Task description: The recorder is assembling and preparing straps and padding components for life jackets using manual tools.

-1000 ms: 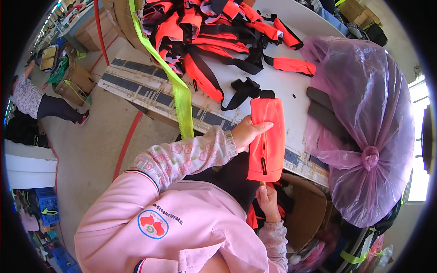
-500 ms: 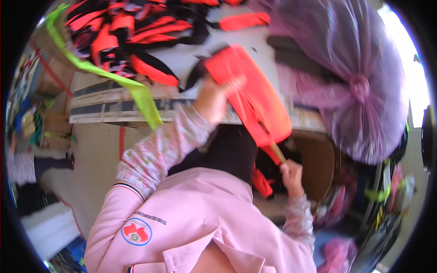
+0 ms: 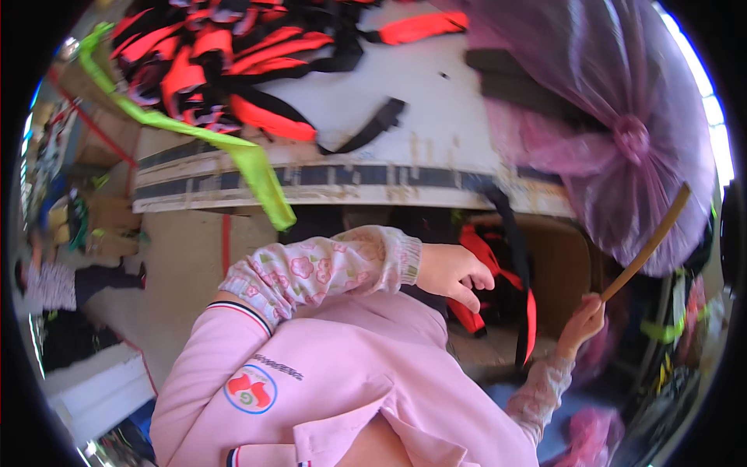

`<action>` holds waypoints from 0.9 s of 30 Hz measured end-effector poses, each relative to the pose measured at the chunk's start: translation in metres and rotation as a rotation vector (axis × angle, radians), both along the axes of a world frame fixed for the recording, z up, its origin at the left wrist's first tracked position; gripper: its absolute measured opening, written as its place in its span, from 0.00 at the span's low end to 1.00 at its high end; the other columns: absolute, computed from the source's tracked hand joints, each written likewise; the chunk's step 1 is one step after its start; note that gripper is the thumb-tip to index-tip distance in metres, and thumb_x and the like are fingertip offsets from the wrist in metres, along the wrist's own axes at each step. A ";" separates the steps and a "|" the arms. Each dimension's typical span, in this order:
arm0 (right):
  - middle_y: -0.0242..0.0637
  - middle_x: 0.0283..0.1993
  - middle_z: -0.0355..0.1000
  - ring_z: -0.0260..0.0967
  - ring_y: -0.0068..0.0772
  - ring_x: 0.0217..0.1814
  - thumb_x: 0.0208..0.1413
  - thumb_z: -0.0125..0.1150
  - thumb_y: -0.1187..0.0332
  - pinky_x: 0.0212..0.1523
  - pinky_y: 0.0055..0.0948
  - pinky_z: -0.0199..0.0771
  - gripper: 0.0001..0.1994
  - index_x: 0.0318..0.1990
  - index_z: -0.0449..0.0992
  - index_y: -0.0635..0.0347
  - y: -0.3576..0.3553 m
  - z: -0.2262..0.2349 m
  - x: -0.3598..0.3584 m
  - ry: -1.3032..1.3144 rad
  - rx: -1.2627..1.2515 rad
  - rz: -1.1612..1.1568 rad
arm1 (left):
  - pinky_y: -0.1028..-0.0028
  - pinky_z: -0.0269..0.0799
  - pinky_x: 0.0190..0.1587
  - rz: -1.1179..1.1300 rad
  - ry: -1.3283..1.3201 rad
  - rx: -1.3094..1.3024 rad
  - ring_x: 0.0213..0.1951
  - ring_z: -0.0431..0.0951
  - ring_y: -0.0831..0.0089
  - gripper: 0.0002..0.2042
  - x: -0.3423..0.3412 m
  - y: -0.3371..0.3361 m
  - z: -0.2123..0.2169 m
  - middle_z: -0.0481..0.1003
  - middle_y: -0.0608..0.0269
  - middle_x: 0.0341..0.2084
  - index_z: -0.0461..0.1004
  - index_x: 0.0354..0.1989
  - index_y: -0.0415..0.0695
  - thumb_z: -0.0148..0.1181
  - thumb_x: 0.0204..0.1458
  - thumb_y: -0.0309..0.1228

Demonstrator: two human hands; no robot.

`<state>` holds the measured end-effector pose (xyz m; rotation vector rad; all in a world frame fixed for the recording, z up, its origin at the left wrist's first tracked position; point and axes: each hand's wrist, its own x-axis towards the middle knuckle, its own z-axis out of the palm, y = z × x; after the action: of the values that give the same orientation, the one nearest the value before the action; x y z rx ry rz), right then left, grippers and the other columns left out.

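My right hand (image 3: 583,321) is closed round the lower end of a thin wooden stick (image 3: 650,245), which slants up to the right. My left hand (image 3: 459,277) is held in front of my body, its fingers loosely bent and apart from the thumb, with nothing in it. Just beyond its fingertips, an orange and black strap (image 3: 513,233) hangs in the air before a cardboard box (image 3: 564,268). Another orange piece (image 3: 467,315) shows low at the box. On the white table, a heap of orange and black straps (image 3: 233,62) lies at the far left.
A yellow-green strip (image 3: 253,167) hangs over the table's front edge (image 3: 350,183). At the right bulges a large knotted purple plastic bag (image 3: 599,70). A smaller pink bag (image 3: 591,436) is low at the right. Another person (image 3: 54,284) is at the far left.
The orange strap has left my left hand and the stick, and now hangs by the box. My left hand moved down and right; my right hand swung right with the stick.
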<state>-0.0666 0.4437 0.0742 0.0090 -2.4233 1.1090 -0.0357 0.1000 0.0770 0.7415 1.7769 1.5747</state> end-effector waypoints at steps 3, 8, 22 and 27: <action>0.29 0.17 0.61 0.55 0.18 0.17 0.59 0.43 0.68 0.18 0.20 0.54 0.14 0.24 0.70 0.63 -0.030 -0.020 -0.010 -0.134 0.024 0.196 | 0.75 0.70 0.42 0.671 0.161 0.033 0.38 0.75 0.76 0.12 0.008 -0.064 -0.008 0.76 0.59 0.35 0.72 0.41 0.38 0.59 0.50 0.28; 0.47 0.22 0.66 0.67 0.44 0.23 0.55 0.53 0.66 0.24 0.33 0.64 0.10 0.29 0.72 0.65 -0.124 -0.030 -0.045 -0.012 0.277 0.505 | 0.61 0.61 0.53 1.465 0.722 -0.762 0.50 0.68 0.60 0.14 0.026 -0.221 -0.034 0.70 0.53 0.43 0.71 0.42 0.44 0.56 0.43 0.23; 0.45 0.44 0.68 0.66 0.45 0.47 0.49 0.61 0.68 0.47 0.35 0.66 0.20 0.50 0.67 0.62 -0.252 -0.023 -0.074 -0.264 0.082 0.929 | 0.72 0.70 0.36 1.091 0.345 -0.234 0.31 0.76 0.68 0.18 -0.040 -0.233 0.003 0.75 0.57 0.31 0.70 0.39 0.39 0.63 0.43 0.37; 0.45 0.48 0.68 0.69 0.37 0.46 0.55 0.55 0.69 0.44 0.32 0.70 0.25 0.58 0.55 0.65 -0.292 -0.037 -0.036 -0.699 -0.914 1.247 | 0.72 0.70 0.44 0.915 -0.574 0.915 0.39 0.75 0.71 0.16 -0.059 -0.167 -0.002 0.75 0.62 0.35 0.68 0.45 0.39 0.55 0.52 0.37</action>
<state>-0.1027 0.1514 0.0372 1.0952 -2.0036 3.0779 -0.0945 -0.0674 0.0752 -0.2826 0.9007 2.8872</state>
